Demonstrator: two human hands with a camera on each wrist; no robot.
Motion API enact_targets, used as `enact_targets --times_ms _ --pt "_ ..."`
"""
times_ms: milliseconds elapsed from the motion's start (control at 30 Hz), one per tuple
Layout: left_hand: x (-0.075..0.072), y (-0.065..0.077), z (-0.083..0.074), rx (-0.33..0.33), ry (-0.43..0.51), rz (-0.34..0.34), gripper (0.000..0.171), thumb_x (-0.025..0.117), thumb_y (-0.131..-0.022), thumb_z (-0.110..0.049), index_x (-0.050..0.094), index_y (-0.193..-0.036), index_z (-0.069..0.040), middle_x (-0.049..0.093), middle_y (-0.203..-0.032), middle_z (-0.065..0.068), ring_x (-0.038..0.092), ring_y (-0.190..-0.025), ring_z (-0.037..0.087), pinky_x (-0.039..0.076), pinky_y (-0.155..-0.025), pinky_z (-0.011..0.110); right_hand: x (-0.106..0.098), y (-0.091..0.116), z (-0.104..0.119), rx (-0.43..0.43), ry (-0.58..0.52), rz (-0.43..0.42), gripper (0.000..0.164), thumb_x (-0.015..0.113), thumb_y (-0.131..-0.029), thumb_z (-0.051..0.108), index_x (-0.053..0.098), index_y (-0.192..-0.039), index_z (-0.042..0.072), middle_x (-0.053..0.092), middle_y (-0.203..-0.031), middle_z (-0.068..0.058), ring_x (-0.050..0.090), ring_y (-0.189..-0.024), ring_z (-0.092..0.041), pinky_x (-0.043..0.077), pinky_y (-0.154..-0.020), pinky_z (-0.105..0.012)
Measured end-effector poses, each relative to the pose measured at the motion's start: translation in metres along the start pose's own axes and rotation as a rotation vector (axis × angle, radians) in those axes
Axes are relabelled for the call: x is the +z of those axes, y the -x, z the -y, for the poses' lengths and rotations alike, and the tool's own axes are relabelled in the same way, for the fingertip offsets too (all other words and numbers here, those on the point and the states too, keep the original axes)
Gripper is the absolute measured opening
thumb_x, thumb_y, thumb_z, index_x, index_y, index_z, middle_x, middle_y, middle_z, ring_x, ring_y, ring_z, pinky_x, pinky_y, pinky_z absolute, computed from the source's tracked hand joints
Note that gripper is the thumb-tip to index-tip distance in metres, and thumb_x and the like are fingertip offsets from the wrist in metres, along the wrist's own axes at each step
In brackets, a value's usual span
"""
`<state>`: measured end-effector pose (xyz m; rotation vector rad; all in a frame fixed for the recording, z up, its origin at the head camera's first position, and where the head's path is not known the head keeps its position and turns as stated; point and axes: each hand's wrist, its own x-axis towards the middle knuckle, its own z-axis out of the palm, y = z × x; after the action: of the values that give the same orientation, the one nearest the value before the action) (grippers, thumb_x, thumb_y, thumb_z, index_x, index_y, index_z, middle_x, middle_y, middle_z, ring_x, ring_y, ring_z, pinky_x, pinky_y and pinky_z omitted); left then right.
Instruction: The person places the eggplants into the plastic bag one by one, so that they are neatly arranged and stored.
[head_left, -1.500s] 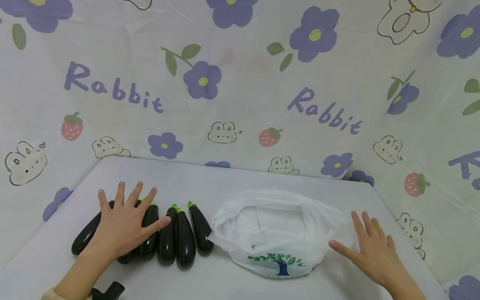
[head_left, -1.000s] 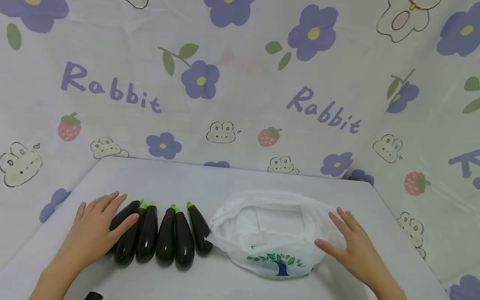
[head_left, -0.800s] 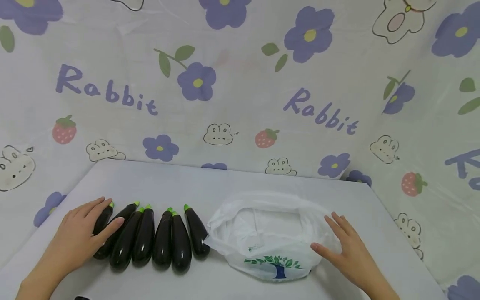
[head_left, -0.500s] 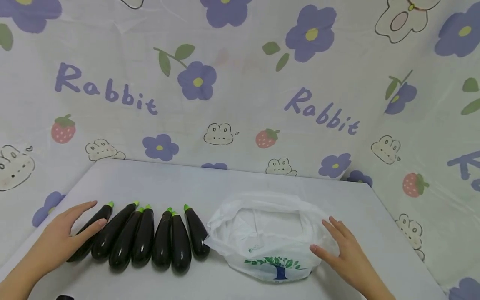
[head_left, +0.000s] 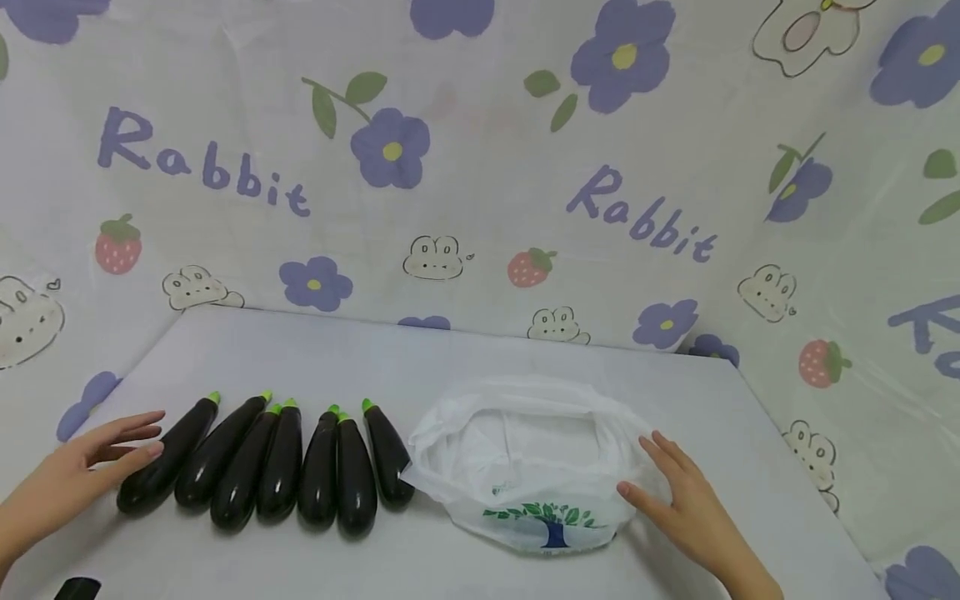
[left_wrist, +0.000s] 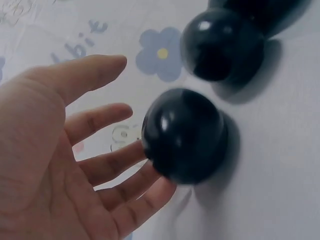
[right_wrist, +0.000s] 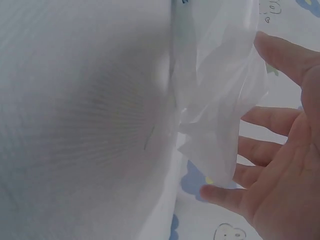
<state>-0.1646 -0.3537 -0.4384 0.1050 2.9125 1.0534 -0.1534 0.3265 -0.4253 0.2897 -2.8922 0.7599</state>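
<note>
Several glossy black eggplants with green stem ends lie side by side on a white table, left of centre in the head view. The leftmost eggplant (head_left: 168,458) has my left hand (head_left: 71,479) at its left side, thumb and fingers spread. In the left wrist view that hand (left_wrist: 75,150) faces the rounded end of an eggplant (left_wrist: 185,137), which covers some fingertips. A white plastic bag (head_left: 555,529) printed with a tree stands with its mouth spread. My right hand (head_left: 693,512) is at its right side, fingers extended along the thin plastic (right_wrist: 220,95) in the right wrist view.
The white table (head_left: 360,350) backs onto a patterned cloth (head_left: 480,200) with flowers, rabbits and strawberries. Part of a black object (head_left: 78,588) shows at the lower left edge. The rightmost eggplant (head_left: 390,458) lies right against the bag's left corner.
My left hand has moved left from over the eggplants to beside the leftmost one, uncovering the row. My right hand has shifted left, closer to the bag. The black object has moved left.
</note>
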Motion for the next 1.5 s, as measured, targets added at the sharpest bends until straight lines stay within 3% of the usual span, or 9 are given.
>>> enact_targets --times_ms 133,200,500,733,1333,1500 --pt "-0.002 0.000 0.007 -0.002 0.064 0.012 0.065 0.055 -0.102 -0.039 0.037 -0.149 0.001 0.051 -0.133 0.032 0.063 -0.088 0.014 0.051 -0.062 0.032 0.001 -0.001 -0.001 -0.011 -0.007 0.005 0.074 0.069 -0.092 0.044 0.044 -0.145 -0.002 0.032 -0.150 -0.029 0.030 -0.133 -0.052 0.028 -0.099 -0.070" --pt "-0.003 -0.001 0.008 -0.018 0.081 0.020 0.066 0.055 -0.101 -0.040 0.036 -0.149 0.002 0.051 -0.132 0.033 0.060 -0.082 0.009 0.051 -0.060 0.031 0.001 -0.002 -0.002 -0.014 -0.007 0.008 0.074 0.068 -0.092 0.044 0.044 -0.145 -0.001 0.032 -0.150 -0.030 0.031 -0.133 -0.052 0.028 -0.099 -0.070" --pt "-0.001 0.000 0.015 -0.104 0.100 0.071 0.076 0.056 -0.099 -0.048 0.031 -0.151 0.001 0.046 -0.134 0.037 0.063 -0.096 0.029 0.052 -0.061 0.033 0.002 -0.006 0.001 0.006 -0.024 0.043 0.078 0.068 -0.091 0.047 0.043 -0.146 -0.003 0.029 -0.151 -0.030 0.027 -0.136 -0.052 0.025 -0.102 -0.069" --pt "0.005 0.001 0.021 -0.073 0.102 0.075 0.076 0.062 -0.097 -0.041 0.029 -0.152 0.001 0.044 -0.135 0.038 0.056 -0.110 0.050 0.051 -0.063 0.035 0.004 -0.004 0.002 0.017 -0.012 0.054 0.078 0.068 -0.091 0.047 0.043 -0.145 -0.003 0.029 -0.151 -0.031 0.026 -0.136 -0.052 0.025 -0.102 -0.069" --pt "0.003 -0.001 0.014 -0.066 0.047 0.032 0.079 0.067 -0.094 -0.043 0.034 -0.150 0.000 0.040 -0.137 0.041 0.052 -0.113 0.055 0.050 -0.063 0.034 0.000 0.003 0.001 0.032 0.010 0.072 0.076 0.066 -0.092 0.050 0.045 -0.144 -0.001 0.029 -0.152 -0.029 0.032 -0.133 -0.052 0.030 -0.100 -0.068" --pt "0.003 -0.003 0.019 -0.071 0.053 0.002 0.077 0.066 -0.094 -0.044 0.036 -0.149 0.001 0.044 -0.134 0.040 0.058 -0.108 0.049 0.050 -0.061 0.032 0.000 0.002 0.001 0.028 -0.003 0.074 0.075 0.065 -0.092 0.049 0.045 -0.144 -0.001 0.029 -0.152 -0.029 0.032 -0.134 -0.051 0.030 -0.100 -0.067"
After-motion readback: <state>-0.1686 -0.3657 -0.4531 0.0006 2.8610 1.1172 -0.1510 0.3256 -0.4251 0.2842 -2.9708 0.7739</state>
